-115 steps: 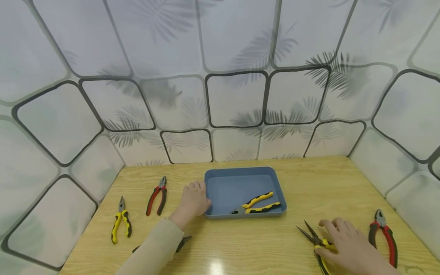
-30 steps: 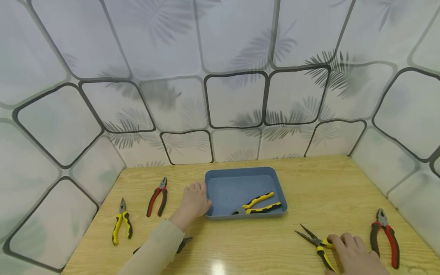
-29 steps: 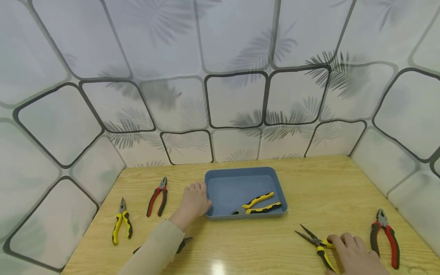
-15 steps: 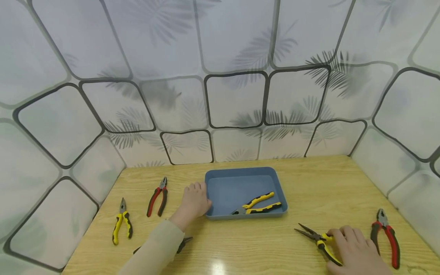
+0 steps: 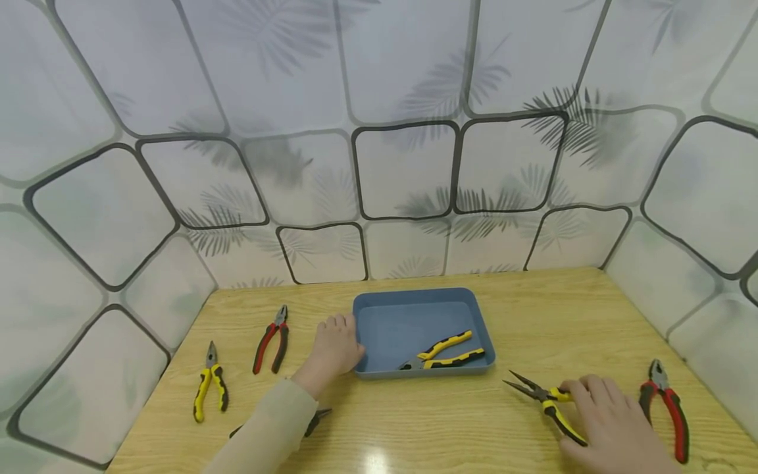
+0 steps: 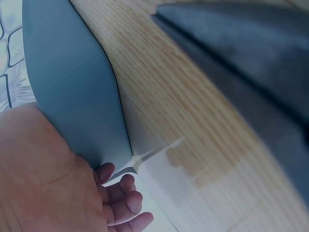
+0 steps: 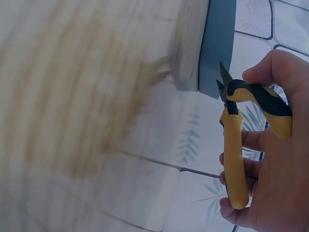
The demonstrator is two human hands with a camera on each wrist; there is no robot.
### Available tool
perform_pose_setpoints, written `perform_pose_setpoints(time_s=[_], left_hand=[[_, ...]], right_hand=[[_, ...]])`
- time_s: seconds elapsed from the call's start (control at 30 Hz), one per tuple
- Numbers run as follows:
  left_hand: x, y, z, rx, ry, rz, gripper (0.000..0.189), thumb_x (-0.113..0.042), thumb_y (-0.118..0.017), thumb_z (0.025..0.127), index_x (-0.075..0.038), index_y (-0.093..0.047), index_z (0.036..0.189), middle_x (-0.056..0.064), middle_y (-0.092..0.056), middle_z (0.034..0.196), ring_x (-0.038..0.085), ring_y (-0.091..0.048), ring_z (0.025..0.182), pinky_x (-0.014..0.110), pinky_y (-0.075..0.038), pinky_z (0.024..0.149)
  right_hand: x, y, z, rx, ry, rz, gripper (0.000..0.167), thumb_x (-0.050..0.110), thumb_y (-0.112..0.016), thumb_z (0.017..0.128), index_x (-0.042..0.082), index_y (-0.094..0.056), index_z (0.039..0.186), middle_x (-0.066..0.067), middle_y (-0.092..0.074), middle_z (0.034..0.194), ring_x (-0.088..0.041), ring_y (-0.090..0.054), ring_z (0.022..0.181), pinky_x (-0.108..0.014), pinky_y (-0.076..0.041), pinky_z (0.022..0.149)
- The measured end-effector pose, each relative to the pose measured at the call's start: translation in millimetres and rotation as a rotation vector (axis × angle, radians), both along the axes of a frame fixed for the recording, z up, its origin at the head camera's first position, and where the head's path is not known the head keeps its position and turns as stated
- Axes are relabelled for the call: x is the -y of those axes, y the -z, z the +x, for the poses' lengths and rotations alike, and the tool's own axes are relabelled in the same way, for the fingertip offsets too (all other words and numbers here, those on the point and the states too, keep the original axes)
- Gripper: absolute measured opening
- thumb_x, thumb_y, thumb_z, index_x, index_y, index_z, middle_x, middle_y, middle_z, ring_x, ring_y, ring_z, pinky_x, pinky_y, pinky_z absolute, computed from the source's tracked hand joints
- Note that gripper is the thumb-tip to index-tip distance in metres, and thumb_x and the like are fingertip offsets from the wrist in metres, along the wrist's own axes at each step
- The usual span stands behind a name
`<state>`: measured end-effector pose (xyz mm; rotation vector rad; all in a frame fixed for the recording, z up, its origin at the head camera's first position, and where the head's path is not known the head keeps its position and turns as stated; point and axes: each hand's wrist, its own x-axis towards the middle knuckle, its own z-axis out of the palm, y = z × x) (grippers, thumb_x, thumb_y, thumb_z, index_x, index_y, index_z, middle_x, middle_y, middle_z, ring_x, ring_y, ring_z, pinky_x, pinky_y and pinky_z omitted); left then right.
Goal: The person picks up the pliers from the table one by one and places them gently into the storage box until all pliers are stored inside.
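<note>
My left hand (image 5: 334, 343) holds the left side of the blue tray (image 5: 385, 329), its thumb over the near-left corner of the rim. In the left wrist view, curled fingers (image 6: 120, 208) lie beside the tray's wall (image 6: 72, 82). Long-nose pliers (image 5: 537, 394) with yellow-and-black handles, jaws apart, are held by my right hand (image 5: 616, 421) at the right front. The right wrist view shows my thumb at one handle of the pliers (image 7: 235, 159) and fingers behind the other. Inside the tray lie yellow-and-black pliers (image 5: 453, 361).
Red-and-black pliers (image 5: 281, 322) and yellow long-nose pliers (image 5: 210, 359) lie on the wooden table (image 5: 426, 421) at left. My left sleeve (image 5: 266, 421) partly covers dark pliers (image 5: 318, 419). More red-and-black pliers (image 5: 658, 378) lie right of my right hand. A patterned backdrop (image 5: 408, 171) stands behind.
My right hand was over the long-nose pliers, then drew back along the handles. It now grips them, and they have shifted slightly forward and left. The left hand and tray have not moved.
</note>
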<state>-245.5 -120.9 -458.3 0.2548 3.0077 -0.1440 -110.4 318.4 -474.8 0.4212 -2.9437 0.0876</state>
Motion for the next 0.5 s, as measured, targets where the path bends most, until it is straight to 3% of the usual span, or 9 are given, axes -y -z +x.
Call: perform_pose_setpoints(time_s=[0.13,0.33,0.5], left_hand=[[1.0,0.5,1.4,-0.006,0.003,0.008,0.055,-0.04,-0.06,0.105,0.001,-0.049,0.139,0.021,-0.058,0.125,0.034,-0.057,0.114,0.051,-0.048,0.107],[2.4,0.7,4.5,-0.039,0.021,0.019,0.045,-0.038,-0.061,0.103,0.0,-0.053,0.125,0.018,-0.059,0.112,0.031,-0.056,0.102,0.049,-0.05,0.099],[3.2,1.4,6.9,-0.042,0.023,0.019,0.045,-0.038,-0.062,0.103,0.0,-0.053,0.125,0.018,-0.059,0.113,0.031,-0.056,0.102,0.049,-0.05,0.099]], right_hand=[[4.8,-5.3,-0.6,-0.026,-0.011,0.002,0.066,0.051,-0.087,0.074,0.012,-0.064,0.121,-0.002,-0.056,0.104,-0.017,-0.05,0.089,-0.04,-0.045,0.07],[11.2,-10.8,-1.9,-0.072,-0.027,-0.001,0.064,0.05,-0.088,0.074,0.013,-0.064,0.121,-0.004,-0.058,0.108,-0.019,-0.052,0.091,-0.04,-0.043,0.067],[17.6,-14.5,-4.1,-0.077,-0.022,-0.008,0.06,0.049,-0.087,0.076,0.016,-0.063,0.12,-0.003,-0.057,0.111,-0.02,-0.052,0.095,-0.044,-0.045,0.07]])
